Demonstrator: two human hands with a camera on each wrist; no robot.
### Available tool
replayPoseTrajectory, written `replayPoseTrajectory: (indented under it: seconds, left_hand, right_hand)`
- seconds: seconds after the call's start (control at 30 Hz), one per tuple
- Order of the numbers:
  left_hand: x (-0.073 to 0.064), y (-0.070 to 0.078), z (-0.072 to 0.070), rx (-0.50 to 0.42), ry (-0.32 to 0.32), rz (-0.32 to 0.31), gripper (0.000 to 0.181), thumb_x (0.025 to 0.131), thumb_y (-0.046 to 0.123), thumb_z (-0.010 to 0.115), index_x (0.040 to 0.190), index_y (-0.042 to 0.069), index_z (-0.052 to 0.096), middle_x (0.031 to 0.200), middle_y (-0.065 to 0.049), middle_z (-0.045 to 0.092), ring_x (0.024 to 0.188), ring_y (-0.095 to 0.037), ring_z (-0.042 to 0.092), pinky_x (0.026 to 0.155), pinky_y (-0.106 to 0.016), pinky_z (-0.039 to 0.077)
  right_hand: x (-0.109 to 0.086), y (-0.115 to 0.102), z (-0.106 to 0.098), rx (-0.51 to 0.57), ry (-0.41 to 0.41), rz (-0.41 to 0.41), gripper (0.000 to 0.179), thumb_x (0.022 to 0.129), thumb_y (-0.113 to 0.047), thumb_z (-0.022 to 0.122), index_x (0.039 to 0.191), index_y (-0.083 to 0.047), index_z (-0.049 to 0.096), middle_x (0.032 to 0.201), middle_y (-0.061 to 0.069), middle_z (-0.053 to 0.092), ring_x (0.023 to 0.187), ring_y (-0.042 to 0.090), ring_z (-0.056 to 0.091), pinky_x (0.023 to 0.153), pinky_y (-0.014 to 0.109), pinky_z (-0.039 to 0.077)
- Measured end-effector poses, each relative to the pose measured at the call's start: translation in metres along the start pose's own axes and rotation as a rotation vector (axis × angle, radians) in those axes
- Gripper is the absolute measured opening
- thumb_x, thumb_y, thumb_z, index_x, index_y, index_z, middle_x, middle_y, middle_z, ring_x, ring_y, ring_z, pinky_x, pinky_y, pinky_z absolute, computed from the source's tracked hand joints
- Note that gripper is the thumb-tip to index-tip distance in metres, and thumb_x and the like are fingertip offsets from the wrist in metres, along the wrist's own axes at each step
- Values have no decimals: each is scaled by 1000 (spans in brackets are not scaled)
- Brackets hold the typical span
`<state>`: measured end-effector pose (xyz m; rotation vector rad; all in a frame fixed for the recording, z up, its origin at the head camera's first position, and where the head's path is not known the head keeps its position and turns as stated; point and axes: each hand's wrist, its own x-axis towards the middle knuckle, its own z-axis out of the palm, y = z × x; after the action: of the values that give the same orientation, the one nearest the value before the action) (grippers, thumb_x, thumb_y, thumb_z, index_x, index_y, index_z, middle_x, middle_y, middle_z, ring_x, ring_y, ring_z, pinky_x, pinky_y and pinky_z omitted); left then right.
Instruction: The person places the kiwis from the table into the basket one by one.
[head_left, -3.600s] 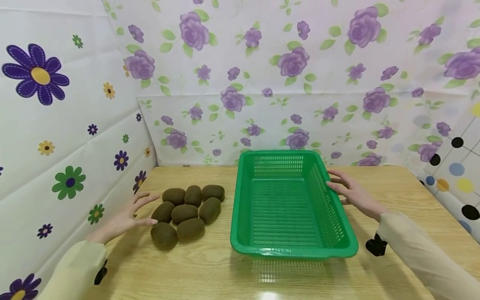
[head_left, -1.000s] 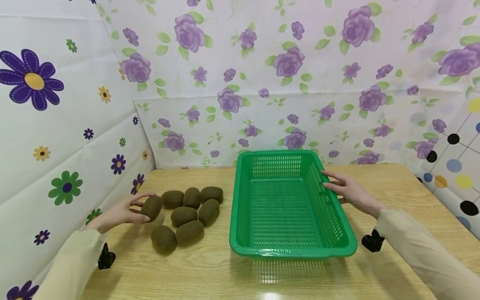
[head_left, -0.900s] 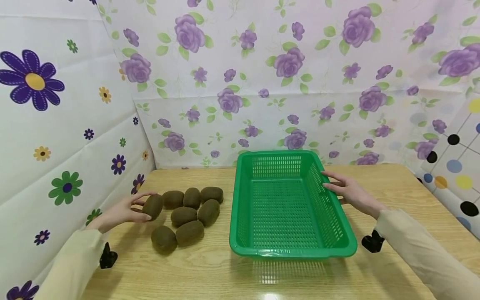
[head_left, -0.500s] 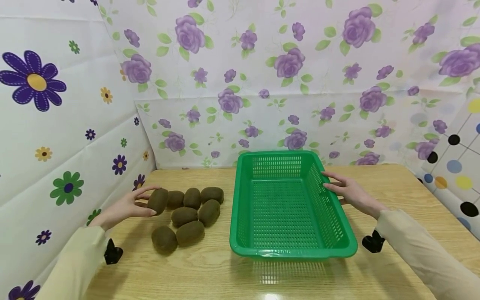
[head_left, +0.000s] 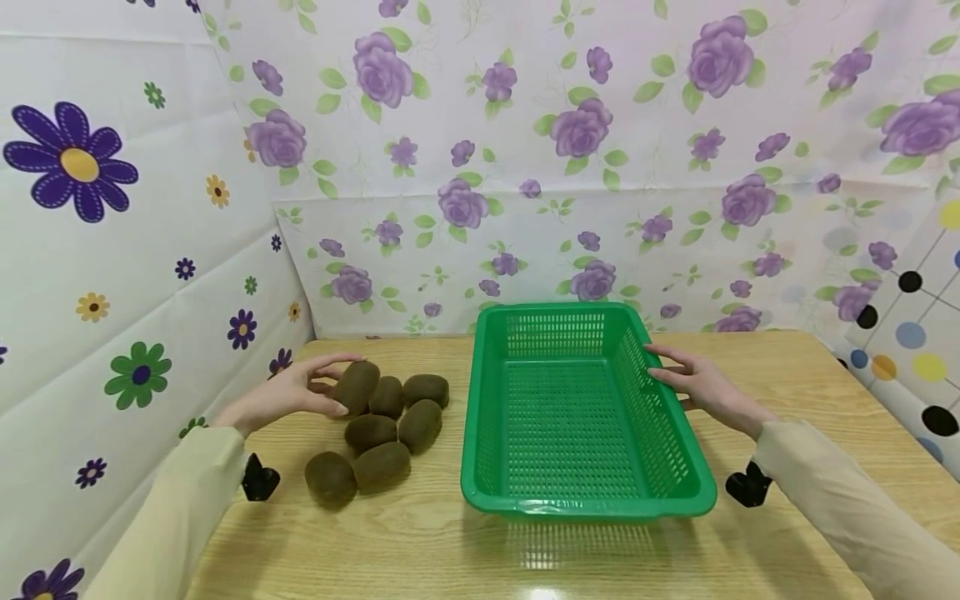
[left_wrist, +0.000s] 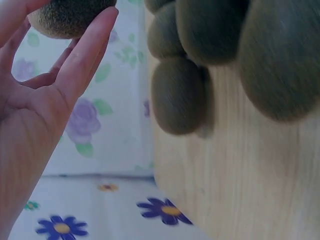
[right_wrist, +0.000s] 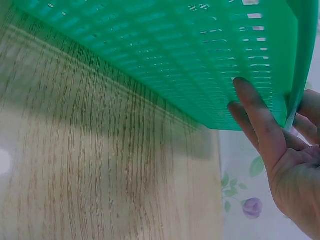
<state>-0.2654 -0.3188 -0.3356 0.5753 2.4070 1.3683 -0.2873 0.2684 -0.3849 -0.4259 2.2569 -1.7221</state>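
My left hand [head_left: 292, 390] pinches a brown, fuzzy kiwi [head_left: 357, 387] between thumb and fingers, over the back left of the kiwi group. In the left wrist view this kiwi [left_wrist: 72, 17] appears raised beside the table edge. More kiwis lie just right of and below the hand, among them one lone at the front left [head_left: 331, 478] and one at the back right [head_left: 427, 390]; the held one covers whatever lies behind it. My right hand [head_left: 703, 386] grips the right rim of a green plastic basket [head_left: 585, 506], some fingers against its slotted outer wall in the right wrist view.
The light wooden table [head_left: 420, 550] carries everything. Flowered cloth [head_left: 420, 242] hangs along the back, and another patterned cloth [head_left: 172, 225] stands at the left. The basket has nothing in it. A black device [head_left: 259, 479] is strapped at each wrist.
My left hand has picked the kiwi from the left side of the group, then carried it right and toward the back. The right hand and the basket have stayed in place.
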Motion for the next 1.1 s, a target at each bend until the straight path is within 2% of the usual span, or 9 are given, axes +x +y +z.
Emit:
replayPoseTrajectory:
  seconds: [0.17,0.4,0.57,0.8,0.97,1.1]
  left_hand:
    - [10,18,8,9,-38,5,73,75,15,75,138,24,39,132,-11,37,115,-36,40,87,-47,39]
    - [31,53,24,51,-142,79,71,75,15,75,136,27,41,126,-11,42,109,-32,46,85,-44,41]
    - [51,73,34,78,-214,152,67,77,12,73,136,24,42,127,-9,43,109,-29,45,82,-42,43]
    - [74,98,56,81,-307,201,67,78,12,72,136,25,42,129,-5,41,110,-26,45,84,-40,42]
    - [89,112,72,58,-381,219,64,79,9,72,134,24,44,132,-5,36,111,-27,44,82,-40,44]
    - [103,121,84,70,-434,237,63,79,8,71,134,23,44,132,-2,34,112,-25,41,82,-39,44]
  right_hand:
    - [0,2,0,7,-3,1,61,95,-21,50,145,-9,18,136,33,22,96,33,56,71,45,49]
    - [-3,2,-3,-26,2,-1,62,94,-24,50,145,-9,18,136,33,22,105,37,49,73,44,49]
    - [-4,2,-4,-11,3,3,63,94,-24,51,145,-9,18,136,34,22,102,38,52,72,44,49]
    - [-3,1,-4,-60,5,-5,62,94,-25,50,145,-10,18,136,33,23,113,43,40,74,44,48]
    - [-1,-2,-1,-47,1,-4,61,94,-23,50,145,-9,19,135,32,26,105,38,50,73,44,49]
    - [0,-2,-1,-45,-2,-5,60,95,-22,50,145,-9,19,136,32,26,103,36,52,72,44,49]
